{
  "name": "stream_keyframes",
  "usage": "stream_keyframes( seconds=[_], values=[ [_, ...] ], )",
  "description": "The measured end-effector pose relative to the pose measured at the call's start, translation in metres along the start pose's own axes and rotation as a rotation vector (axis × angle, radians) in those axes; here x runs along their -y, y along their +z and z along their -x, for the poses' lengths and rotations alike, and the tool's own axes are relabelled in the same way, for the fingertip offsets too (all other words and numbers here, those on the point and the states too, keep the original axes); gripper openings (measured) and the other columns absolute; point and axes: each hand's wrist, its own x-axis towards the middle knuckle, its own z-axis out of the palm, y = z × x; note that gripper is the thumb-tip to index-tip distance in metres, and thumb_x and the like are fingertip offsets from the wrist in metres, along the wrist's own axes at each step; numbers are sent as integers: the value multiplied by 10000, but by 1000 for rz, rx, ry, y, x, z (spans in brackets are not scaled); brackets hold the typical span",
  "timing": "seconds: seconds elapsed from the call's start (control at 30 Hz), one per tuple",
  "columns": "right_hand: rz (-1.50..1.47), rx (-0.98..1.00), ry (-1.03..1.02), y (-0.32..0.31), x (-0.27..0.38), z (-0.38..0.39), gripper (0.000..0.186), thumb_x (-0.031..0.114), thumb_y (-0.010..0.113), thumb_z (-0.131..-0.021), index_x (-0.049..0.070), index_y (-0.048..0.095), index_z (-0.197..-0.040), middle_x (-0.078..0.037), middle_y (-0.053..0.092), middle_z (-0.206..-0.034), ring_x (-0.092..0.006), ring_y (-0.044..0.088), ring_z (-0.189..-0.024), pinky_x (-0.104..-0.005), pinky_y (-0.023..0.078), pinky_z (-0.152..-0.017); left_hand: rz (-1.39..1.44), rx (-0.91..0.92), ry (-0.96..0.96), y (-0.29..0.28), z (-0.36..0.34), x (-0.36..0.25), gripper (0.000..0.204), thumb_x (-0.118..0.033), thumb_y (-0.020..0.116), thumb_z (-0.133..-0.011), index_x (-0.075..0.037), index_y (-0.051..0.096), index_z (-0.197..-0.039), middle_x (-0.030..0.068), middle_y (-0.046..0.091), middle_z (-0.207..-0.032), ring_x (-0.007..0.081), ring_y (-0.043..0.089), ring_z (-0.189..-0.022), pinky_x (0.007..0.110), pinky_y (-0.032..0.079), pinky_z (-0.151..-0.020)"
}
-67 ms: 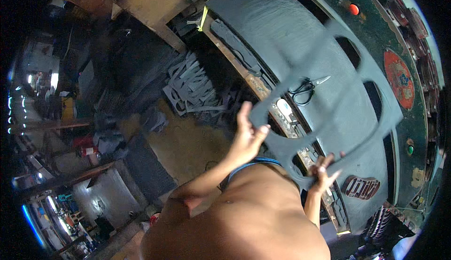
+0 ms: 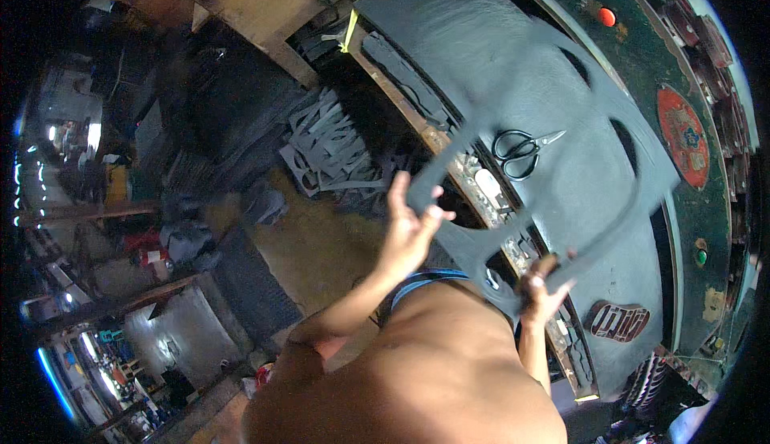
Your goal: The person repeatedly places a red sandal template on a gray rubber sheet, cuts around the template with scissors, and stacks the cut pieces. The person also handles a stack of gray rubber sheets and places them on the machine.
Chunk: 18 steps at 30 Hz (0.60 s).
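A thin, dark grey sheet [image 2: 473, 243] with several large cut-out holes hangs between my two hands, its far part blurred over the worktop. My left hand [image 2: 411, 231] grips its left edge between thumb and fingers. On the near right edge, my right hand [image 2: 544, 290] is closed round a strip of the sheet. Beneath and beyond the sheet, scissors [image 2: 536, 142] with black loop handles lie on the grey worktop [image 2: 449, 35]. A brown-edged, sole-shaped cutting die [image 2: 619, 321] rests on the worktop, to the right of my right hand.
Along the worktop's near side runs a worn ledge [image 2: 437, 139] holding grey offcuts and a white oval object [image 2: 486, 182]. A pile of grey strips [image 2: 329, 147] lies at the left. Beyond the worktop is a dark green machine beam with a red button [image 2: 607, 17] and a green button [image 2: 702, 257].
The sheet has shifted left and nearer to me. My left hand has moved slightly left, and my right hand's fingers have drawn in on the sheet.
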Motion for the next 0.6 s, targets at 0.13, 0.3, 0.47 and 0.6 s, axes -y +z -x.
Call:
stream_keyframes(
  seconds=[0.13,0.3,0.47,0.6],
  values=[
    [728,918,-224,29,18,-51,750,462,814,-810,58,537,-1378,-181,556,-1321,-343,565,-1232,-450,459,-1056,-203,-525,418,-82,4,-56,583,-159,630,-1005,-101,360,-1519,124,632,-1196,174,637,-909,332,559,-736],
    [1122,311,-352,-39,46,-83,476,270,732,-899,23,595,-1282,-199,574,-1249,-391,557,-1207,-457,444,-1051,-658,-1108,427,-202,61,-128,603,-262,575,-1024,-69,320,-1535,219,605,-1211,239,618,-816,355,515,-803],
    [1385,-273,-189,-174,58,-81,478,245,718,-926,35,570,-1328,-228,560,-1283,-413,547,-1225,-478,453,-1042,-974,-1024,464,-306,51,-105,702,-377,554,-1052,-45,246,-1587,267,588,-1289,308,666,-1059,384,517,-942],
    [1439,-500,-20,-264,59,-54,626,290,776,-874,35,522,-1387,-267,511,-1348,-441,498,-1291,-505,444,-1066,-1201,-896,282,-338,-50,-86,731,-370,536,-1058,7,214,-1596,327,479,-1457,379,654,-1148,461,503,-1006]
  ],
)
